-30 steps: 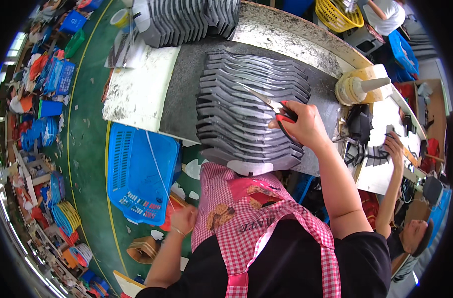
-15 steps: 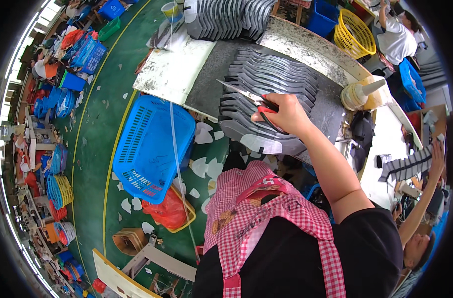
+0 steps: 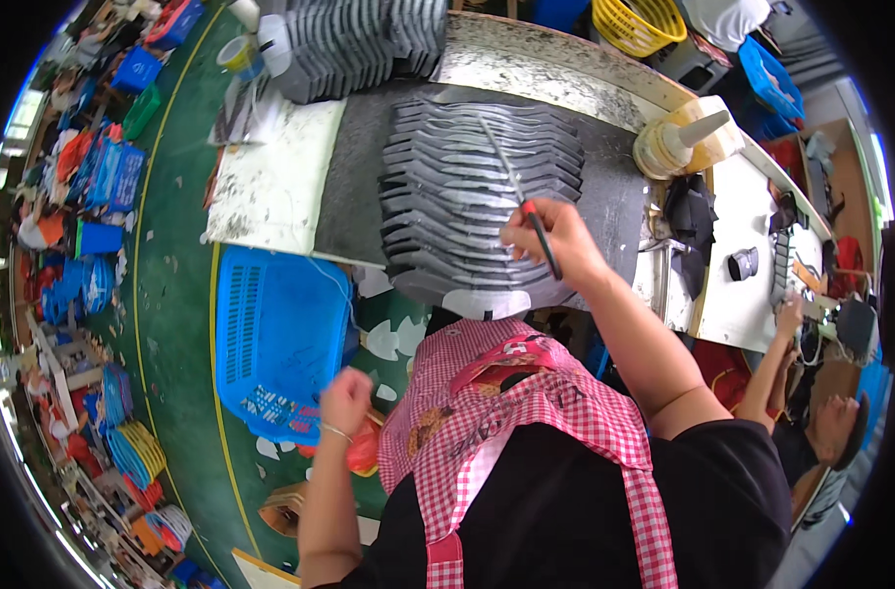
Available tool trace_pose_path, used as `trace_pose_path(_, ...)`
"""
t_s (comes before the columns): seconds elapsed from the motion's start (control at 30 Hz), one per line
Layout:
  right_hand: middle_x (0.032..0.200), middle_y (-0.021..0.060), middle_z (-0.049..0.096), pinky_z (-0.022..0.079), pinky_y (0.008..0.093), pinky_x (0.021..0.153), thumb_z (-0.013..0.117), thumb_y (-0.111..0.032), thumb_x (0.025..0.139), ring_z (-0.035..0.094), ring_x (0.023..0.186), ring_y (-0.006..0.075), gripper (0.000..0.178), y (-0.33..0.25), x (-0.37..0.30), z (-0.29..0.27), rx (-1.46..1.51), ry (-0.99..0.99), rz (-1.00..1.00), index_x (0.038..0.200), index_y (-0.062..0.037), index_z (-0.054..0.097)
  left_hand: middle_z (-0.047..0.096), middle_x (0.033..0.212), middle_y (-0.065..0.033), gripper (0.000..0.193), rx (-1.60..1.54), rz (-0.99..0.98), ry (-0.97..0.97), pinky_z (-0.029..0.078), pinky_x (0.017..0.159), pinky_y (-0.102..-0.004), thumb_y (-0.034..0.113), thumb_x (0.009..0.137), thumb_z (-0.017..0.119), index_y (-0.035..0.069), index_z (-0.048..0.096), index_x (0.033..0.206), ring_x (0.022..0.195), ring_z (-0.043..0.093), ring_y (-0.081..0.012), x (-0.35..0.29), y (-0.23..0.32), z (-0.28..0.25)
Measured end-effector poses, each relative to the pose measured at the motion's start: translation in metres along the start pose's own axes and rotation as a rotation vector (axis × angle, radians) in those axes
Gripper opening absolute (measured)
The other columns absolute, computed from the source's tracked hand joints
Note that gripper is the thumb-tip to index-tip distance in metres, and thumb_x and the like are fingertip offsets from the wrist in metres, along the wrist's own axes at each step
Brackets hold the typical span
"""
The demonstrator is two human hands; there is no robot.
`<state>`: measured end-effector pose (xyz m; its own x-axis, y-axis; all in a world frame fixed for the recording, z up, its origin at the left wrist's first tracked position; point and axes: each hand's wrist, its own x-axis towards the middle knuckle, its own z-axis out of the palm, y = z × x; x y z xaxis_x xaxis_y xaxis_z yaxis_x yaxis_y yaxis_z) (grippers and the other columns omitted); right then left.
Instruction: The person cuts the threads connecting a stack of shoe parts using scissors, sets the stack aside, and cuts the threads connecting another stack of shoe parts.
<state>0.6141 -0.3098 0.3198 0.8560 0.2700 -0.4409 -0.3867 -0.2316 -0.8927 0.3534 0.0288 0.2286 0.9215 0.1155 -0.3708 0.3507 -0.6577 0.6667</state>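
My right hand (image 3: 545, 239) grips a thin brush (image 3: 514, 187) with a red-and-black handle, its tip reaching out over a fanned stack of grey shaped pieces (image 3: 467, 196) on the dark work surface (image 3: 354, 196). My left hand (image 3: 346, 401) hangs low beside my pink checked apron (image 3: 506, 432), fingers curled into a loose fist with nothing in it, next to the blue plastic crate (image 3: 285, 344).
A yellowish glue bottle with a cone nozzle (image 3: 683, 145) stands on the bench to the right. More grey pieces (image 3: 359, 39) are piled at the back. Another person's hand (image 3: 789, 316) works at the right. Crates and baskets (image 3: 104, 177) crowd the green floor to the left.
My right hand has turned the brush from lying leftward to pointing up over the stack. My left hand has come into view beside the blue crate.
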Motion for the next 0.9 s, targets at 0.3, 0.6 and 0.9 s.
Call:
trace_pose_path(0.3,0.090,0.0080,0.072,0.055,0.0256,0.066,0.081,-0.017,0.083,0.067,0.079,0.0107,0.030,-0.006,0.055,0.019,0.257,0.047,0.055,0.098,0.0013,0.064,0.068,0.081,-0.0019,0.011,-0.535,0.252,-0.351,0.049,0.061,-0.0205,0.010,0.096,0.066,0.001,0.068,0.100,0.068,0.061,-0.0047,0.243,0.196,-0.026)
trace_pose_path(0.6,0.074,0.0006,0.063,0.049,0.0244,0.063,0.083,-0.005,0.076,0.057,0.067,0.0068,0.026,-0.008,0.081,-0.012,-0.135,0.368,0.073,0.089,-0.0029,0.060,0.068,0.080,-0.0001,0.011,-0.403,0.257,-0.608,0.050,0.063,-0.0217,0.010,0.093,0.069,0.000,0.070,0.097,0.068,0.060,-0.0054,0.308,0.208,0.006)
trace_pose_path(0.9,0.087,0.0213,0.069,0.051,0.0448,0.076,0.076,-0.024,0.083,0.067,0.087,0.0405,0.039,-0.004,0.119,-0.054,-0.646,0.472,0.112,0.114,-0.0036,0.063,0.067,0.069,0.0013,0.016,-0.245,0.074,-0.473,0.043,0.055,-0.0211,0.017,0.087,0.076,0.001,0.073,0.089,0.060,0.054,-0.0030,0.368,0.164,-0.009)
